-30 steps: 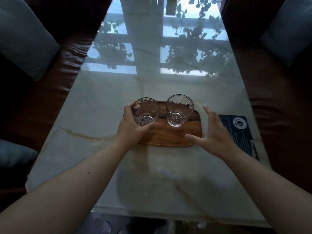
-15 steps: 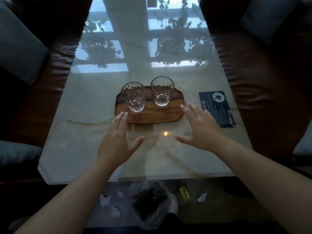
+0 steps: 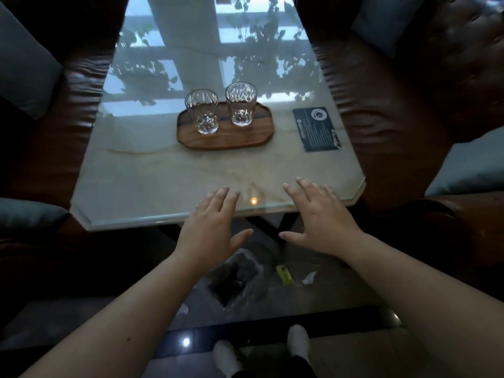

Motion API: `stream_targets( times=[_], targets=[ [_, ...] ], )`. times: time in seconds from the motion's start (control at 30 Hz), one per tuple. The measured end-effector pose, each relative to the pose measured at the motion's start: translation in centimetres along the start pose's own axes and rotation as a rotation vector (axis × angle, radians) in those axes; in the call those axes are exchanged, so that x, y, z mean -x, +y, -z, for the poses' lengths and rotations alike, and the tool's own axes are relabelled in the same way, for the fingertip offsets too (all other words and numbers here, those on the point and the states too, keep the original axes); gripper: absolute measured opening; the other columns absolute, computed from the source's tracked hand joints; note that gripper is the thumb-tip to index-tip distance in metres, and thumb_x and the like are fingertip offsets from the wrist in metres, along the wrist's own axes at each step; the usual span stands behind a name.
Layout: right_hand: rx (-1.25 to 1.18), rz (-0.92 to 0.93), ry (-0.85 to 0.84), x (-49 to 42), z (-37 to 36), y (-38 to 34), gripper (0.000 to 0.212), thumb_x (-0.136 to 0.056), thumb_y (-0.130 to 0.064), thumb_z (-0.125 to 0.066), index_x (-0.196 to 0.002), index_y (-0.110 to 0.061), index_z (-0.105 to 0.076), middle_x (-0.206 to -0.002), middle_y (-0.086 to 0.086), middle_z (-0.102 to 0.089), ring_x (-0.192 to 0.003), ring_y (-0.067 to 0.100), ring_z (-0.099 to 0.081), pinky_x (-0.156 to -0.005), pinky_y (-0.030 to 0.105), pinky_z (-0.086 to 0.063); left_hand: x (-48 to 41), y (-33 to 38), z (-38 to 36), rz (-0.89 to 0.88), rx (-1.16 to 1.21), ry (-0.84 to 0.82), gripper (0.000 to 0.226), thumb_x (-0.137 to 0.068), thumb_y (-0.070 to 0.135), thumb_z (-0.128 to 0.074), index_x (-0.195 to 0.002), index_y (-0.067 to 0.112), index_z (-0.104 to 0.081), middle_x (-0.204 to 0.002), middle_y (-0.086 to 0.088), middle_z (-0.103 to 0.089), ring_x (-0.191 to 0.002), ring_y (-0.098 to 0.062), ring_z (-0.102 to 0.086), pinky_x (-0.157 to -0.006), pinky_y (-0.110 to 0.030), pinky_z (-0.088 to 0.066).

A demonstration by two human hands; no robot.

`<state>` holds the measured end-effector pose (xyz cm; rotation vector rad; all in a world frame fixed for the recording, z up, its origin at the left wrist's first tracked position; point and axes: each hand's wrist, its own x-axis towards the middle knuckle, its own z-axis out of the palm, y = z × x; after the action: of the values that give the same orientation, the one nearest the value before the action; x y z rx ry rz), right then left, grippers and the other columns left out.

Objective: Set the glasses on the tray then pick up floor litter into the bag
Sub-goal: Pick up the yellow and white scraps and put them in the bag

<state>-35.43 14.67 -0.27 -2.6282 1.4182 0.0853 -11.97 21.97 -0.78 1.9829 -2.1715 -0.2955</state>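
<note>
Two clear ribbed glasses, the left one [image 3: 202, 112] and the right one [image 3: 241, 104], stand upright side by side on the wooden tray [image 3: 253, 136] on the marble table [image 3: 152, 181]. My left hand [image 3: 212, 227] and my right hand [image 3: 319, 215] hover open with spread fingers over the table's near edge, well short of the tray, holding nothing. On the floor below lie a crumpled clear plastic bag [image 3: 237, 276], a yellow wrapper [image 3: 284, 274], a white paper scrap [image 3: 309, 278] and another pale scrap [image 3: 183, 309] partly hidden by my left forearm.
A dark blue printed card [image 3: 318, 129] lies on the table right of the tray. Brown leather sofas [image 3: 403, 105] with grey-blue cushions [image 3: 24, 61] flank the table on both sides. My feet in white socks [image 3: 297, 340] stand on the floor near the bottom.
My left hand has let go of the left glass and both hands have drawn back from the tray to the table's near edge. The view has pulled back, showing the floor litter.
</note>
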Motion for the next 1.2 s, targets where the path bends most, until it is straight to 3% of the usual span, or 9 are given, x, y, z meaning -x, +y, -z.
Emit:
stream_targets(
  times=[0.37, 0.6, 0.73, 0.93, 1.2],
  targets=[
    [-0.006, 0.132, -0.124, 7.7, -6.0, 2.5, 0.100, -0.072, -0.074, -0.053, -0.150, -0.028, -0.011, -0.158, 0.010, -0.020, -0.145, 0.027, -0.017, -0.117, 0.049, -0.014, 9.1, 5.7, -7.5, 0.077, -0.053, -0.136, 0.082, -0.082, 0.059, -0.050, -0.146, 0.014, -0.026, -0.153, -0.013, -0.031, -0.140, -0.029, -0.026, -0.114, -0.045, -0.025],
    [-0.040, -0.004, -0.173, 13.1, -12.5, 4.8, 0.096, -0.073, -0.071, -0.056, -0.149, -0.028, -0.015, -0.156, 0.011, -0.023, -0.142, 0.028, -0.021, -0.115, 0.047, -0.022, 11.1, 7.0, -14.7, 0.025, -0.013, -0.225, 0.080, -0.083, 0.060, -0.050, -0.146, 0.018, -0.025, -0.153, -0.008, -0.031, -0.139, -0.026, -0.028, -0.111, -0.043, -0.029],
    [-0.056, -0.112, -0.199, 15.4, -18.9, 6.7, 0.095, -0.074, -0.068, -0.060, -0.148, -0.026, -0.017, -0.155, 0.013, -0.026, -0.140, 0.031, -0.027, -0.110, 0.043, -0.031, 10.9, 6.5, -20.4, -0.052, -0.029, -0.283, 0.080, -0.084, 0.060, -0.049, -0.146, 0.019, -0.021, -0.154, -0.009, -0.029, -0.140, -0.027, -0.026, -0.112, -0.043, -0.029],
    [-0.187, -0.260, -0.164, 15.9, -31.5, 11.8, 0.088, -0.072, -0.064, -0.063, -0.142, -0.027, -0.025, -0.145, 0.011, -0.036, -0.129, 0.031, -0.040, -0.095, 0.045, -0.045, 9.3, 5.0, -31.7, -0.122, -0.034, -0.272, 0.077, -0.079, 0.056, -0.056, -0.141, 0.017, -0.032, -0.142, -0.012, -0.045, -0.126, -0.032, -0.044, -0.096, -0.044, -0.043],
    [-0.186, -0.302, -0.209, 13.1, -50.5, 19.5, 0.090, -0.074, -0.060, -0.066, -0.146, -0.027, -0.022, -0.151, 0.011, -0.029, -0.133, 0.030, -0.035, -0.103, 0.044, -0.041, 5.2, 4.9, -51.0, -0.168, -0.063, -0.304, 0.079, -0.081, 0.058, -0.052, -0.144, 0.019, -0.026, -0.146, -0.011, -0.039, -0.131, -0.027, -0.038, -0.101, -0.043, -0.042]
  ],
)
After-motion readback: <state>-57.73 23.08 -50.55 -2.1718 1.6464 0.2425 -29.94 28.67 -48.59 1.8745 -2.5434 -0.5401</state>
